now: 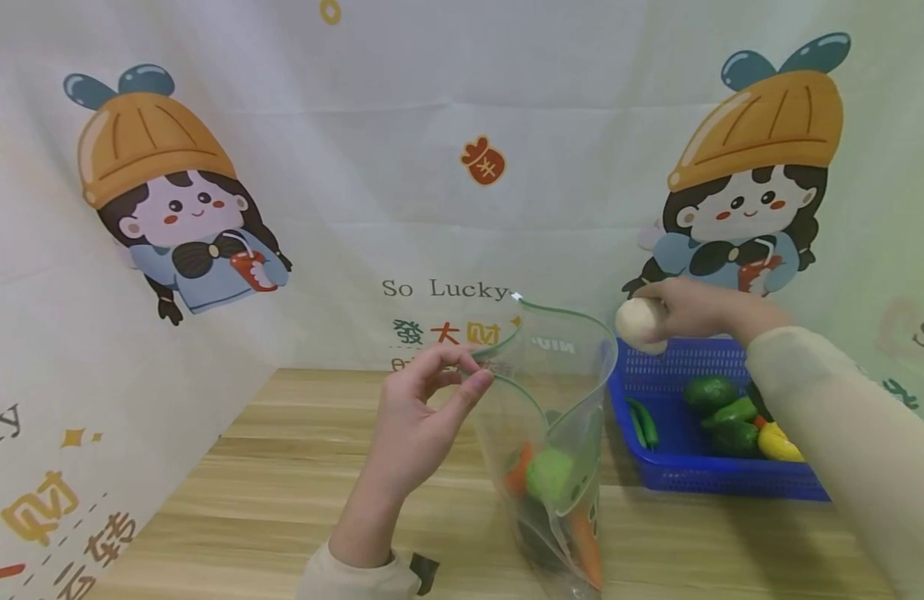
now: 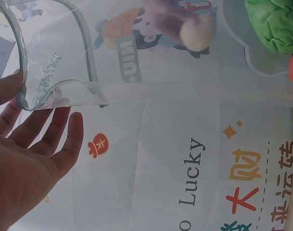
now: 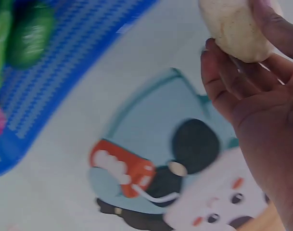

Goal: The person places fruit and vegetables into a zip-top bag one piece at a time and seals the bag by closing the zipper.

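My left hand (image 1: 424, 421) pinches the green-edged rim of a clear zip bag (image 1: 540, 392) between thumb and fingers. The bag stands with its mouth open. Low inside it are a green leafy vegetable (image 1: 549, 475), like a small cabbage, an orange carrot (image 1: 584, 546) and a dark thing too blurred to name. To the right of the bag mouth, my right hand (image 1: 690, 308) grips a pale round vegetable (image 1: 641, 323) in the air, apart from the bag. In the right wrist view, thumb and fingers curl round this pale round vegetable (image 3: 240, 31); its exact kind is unclear.
A blue plastic basket (image 1: 724, 477) sits on the wooden table (image 1: 282, 500) at the right, partly behind my right sleeve. It holds green chili peppers (image 1: 643, 423), other green vegetables (image 1: 712, 392) and a yellow one (image 1: 778, 443). A printed cloth (image 1: 402, 208) hangs behind.
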Tool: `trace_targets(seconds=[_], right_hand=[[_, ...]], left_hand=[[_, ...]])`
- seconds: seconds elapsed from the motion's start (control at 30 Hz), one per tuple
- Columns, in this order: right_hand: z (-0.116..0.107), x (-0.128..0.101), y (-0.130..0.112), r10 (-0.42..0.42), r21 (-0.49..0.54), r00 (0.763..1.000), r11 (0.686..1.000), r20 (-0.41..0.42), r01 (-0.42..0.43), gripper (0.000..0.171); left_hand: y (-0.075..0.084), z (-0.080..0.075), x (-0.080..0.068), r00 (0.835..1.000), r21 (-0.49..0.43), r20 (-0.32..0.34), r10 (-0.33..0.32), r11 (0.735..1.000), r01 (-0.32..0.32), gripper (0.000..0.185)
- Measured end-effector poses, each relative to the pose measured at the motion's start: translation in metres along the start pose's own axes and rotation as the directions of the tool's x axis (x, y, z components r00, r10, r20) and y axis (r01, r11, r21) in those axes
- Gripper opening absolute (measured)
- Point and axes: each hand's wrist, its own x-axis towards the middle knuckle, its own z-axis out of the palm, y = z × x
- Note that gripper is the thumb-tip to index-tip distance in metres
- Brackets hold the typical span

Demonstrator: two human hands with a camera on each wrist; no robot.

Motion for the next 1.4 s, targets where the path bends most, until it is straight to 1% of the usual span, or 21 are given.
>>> trace_targets(seconds=[0.13,0.23,0.3,0.37,0.4,0.43,0.53,0.6,0.63,0.7,0.77,0.8,0.83,0.9,0.97,1.0,1.07,1.13,1.2,1.3,1.4], right_hand=[[-0.021,-0.007,-0.018,-0.039,0.008,0.995,0.999,-0.092,0.04,0.07],[-0.035,-0.012,-0.032,-0.062,0.032,0.98,0.997,-0.191,0.07,0.071],[-0.044,-0.017,-0.042,-0.066,0.07,0.955,0.994,-0.29,0.09,0.073],[-0.051,-0.025,-0.055,-0.055,0.107,0.907,0.988,-0.417,0.109,0.075],[-0.054,-0.029,-0.062,-0.046,0.128,0.871,0.984,-0.489,0.124,0.076],[-0.054,-0.033,-0.069,-0.037,0.142,0.822,0.98,-0.569,0.142,0.076],[-0.051,-0.047,-0.092,0.002,0.178,0.616,0.958,-0.788,0.224,0.075],[-0.045,-0.059,-0.11,0.022,0.197,0.475,0.926,-0.88,0.322,0.075],[-0.041,-0.065,-0.118,0.035,0.205,0.417,0.906,-0.908,0.371,0.074],[-0.031,-0.078,-0.134,0.042,0.223,0.34,0.829,-0.94,0.513,0.072],[-0.019,-0.09,-0.146,0.028,0.225,0.3,0.729,-0.953,0.647,0.07],[-0.013,-0.095,-0.151,0.02,0.227,0.29,0.676,-0.957,0.701,0.07],[-0.006,-0.1,-0.154,0.009,0.227,0.29,0.645,-0.957,0.729,0.07],[0.007,-0.108,-0.16,-0.018,0.231,0.311,0.63,-0.95,0.742,0.074],[0.02,-0.112,-0.163,-0.028,0.242,0.356,0.682,-0.934,0.69,0.077],[0.027,-0.112,-0.165,-0.023,0.254,0.385,0.715,-0.923,0.651,0.078],[0.038,-0.112,-0.167,0.006,0.288,0.463,0.79,-0.886,0.541,0.082],[0.046,-0.11,-0.167,0.01,0.297,0.531,0.837,-0.848,0.459,0.083],[0.05,-0.11,-0.166,-0.006,0.289,0.611,0.878,-0.791,0.382,0.081],[0.051,-0.112,-0.163,-0.097,0.228,0.716,0.911,-0.691,0.344,0.077],[0.049,-0.113,-0.158,-0.171,0.183,0.792,0.925,-0.586,0.335,0.066]], left_hand=[[0.002,0.0,0.0,1.0,0.004,0.004,-0.009,1.0,0.009,0.011],[0.002,0.0,0.0,1.0,0.004,0.002,-0.007,1.0,0.007,0.011],[0.001,0.0,0.0,1.0,0.003,0.002,-0.002,1.0,0.001,0.011],[0.001,0.0,0.0,1.0,0.002,0.001,0.002,1.0,-0.002,0.011],[0.001,0.0,0.0,1.0,0.001,0.001,0.004,1.0,-0.004,0.011],[0.001,0.0,0.0,1.0,0.0,0.002,0.004,1.0,-0.004,0.011],[0.0,0.001,0.0,1.0,-0.003,0.003,0.007,1.0,-0.007,0.011],[0.0,0.001,0.0,1.0,-0.005,0.004,0.009,1.0,-0.009,0.011],[0.0,0.001,0.0,1.0,-0.004,0.005,0.013,1.0,-0.013,0.01],[0.0,0.001,0.0,1.0,-0.002,0.007,0.017,1.0,-0.017,0.01],[0.0,0.001,0.001,1.0,0.001,0.007,0.026,1.0,-0.026,0.01],[-0.001,0.001,0.001,0.999,0.002,0.007,0.033,0.999,-0.033,0.01],[0.0,0.001,0.001,0.999,0.003,0.007,0.037,0.999,-0.037,0.01],[0.0,0.0,0.001,0.999,0.005,0.009,0.04,0.999,-0.04,0.01],[0.0,-0.002,0.001,0.999,0.009,0.015,0.036,0.999,-0.036,0.01],[0.0,-0.003,0.001,0.999,0.012,0.02,0.033,0.999,-0.033,0.01],[-0.001,-0.004,0.001,0.999,0.018,0.029,0.033,0.999,-0.033,0.01],[-0.001,-0.004,0.0,0.999,0.024,0.029,0.032,0.999,-0.033,0.01],[-0.002,-0.004,-0.001,0.999,0.043,0.028,0.041,0.998,-0.042,0.01],[-0.003,-0.004,-0.002,0.996,0.072,0.03,0.082,0.994,-0.084,0.009],[-0.002,-0.004,0.001,0.989,0.105,0.037,0.14,0.984,-0.144,0.008]])
